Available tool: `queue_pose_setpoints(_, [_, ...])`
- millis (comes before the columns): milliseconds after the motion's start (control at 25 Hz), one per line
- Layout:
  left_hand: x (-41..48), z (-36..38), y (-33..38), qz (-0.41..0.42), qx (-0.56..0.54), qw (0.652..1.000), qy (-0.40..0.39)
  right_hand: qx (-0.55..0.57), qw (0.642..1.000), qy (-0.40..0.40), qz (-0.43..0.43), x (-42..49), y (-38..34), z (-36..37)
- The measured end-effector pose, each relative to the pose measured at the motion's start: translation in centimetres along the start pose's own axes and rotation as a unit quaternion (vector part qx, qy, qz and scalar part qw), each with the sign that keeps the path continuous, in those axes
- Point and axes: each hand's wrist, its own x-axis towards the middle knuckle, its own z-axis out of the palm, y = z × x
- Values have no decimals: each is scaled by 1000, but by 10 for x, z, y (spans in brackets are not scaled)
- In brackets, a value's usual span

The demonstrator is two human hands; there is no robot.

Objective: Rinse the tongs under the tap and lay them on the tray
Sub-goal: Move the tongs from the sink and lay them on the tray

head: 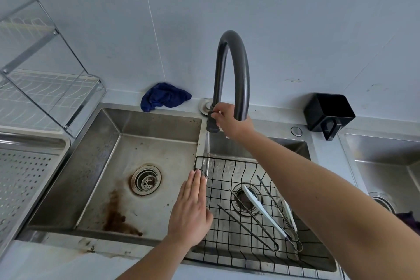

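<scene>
Several tongs lie in a black wire basket point(229, 254) set in the middle sink: a white-tipped pair point(261, 210) and thin metal pairs point(247, 225) beside it. A dark curved tap point(234, 61) arches over the sinks. My right hand point(229, 120) reaches up to the tap and grips its handle point(212, 121) near the base. My left hand point(192, 209) rests flat, fingers straight, on the divider at the basket's left edge. A perforated steel tray point(25, 179) sits at the far left.
The left sink point(127, 188) has a drain and brown stains. A blue cloth point(163, 98) lies behind it. A clear dish rack point(45, 79) stands at back left, a black holder point(329, 112) at back right, and another sink point(386, 166) at the far right.
</scene>
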Motion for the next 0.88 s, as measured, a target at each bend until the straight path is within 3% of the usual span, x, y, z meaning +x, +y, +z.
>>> queue_pose_setpoints(200, [-1, -8, 4, -5, 31, 999, -38, -56, 997, -39, -22, -32, 14, -35])
queue_pose_setpoints(400, [-8, -23, 30, 35, -32, 998, 38, -89, 992, -44, 71, -108, 94, -50])
queue_pose_setpoints(560, [0, -25, 77, -160, -234, 952, -111, -164, 972, -72, 150, -159, 151, -37])
queue_pose_setpoints(760, [14, -12, 91, -232, -215, 931, -183, -286, 934, -97, 191, -188, 186, -28])
queue_pose_setpoints(880, [17, -2, 93, -285, -265, 898, -204, -319, 921, -115, 194, -197, 197, -25])
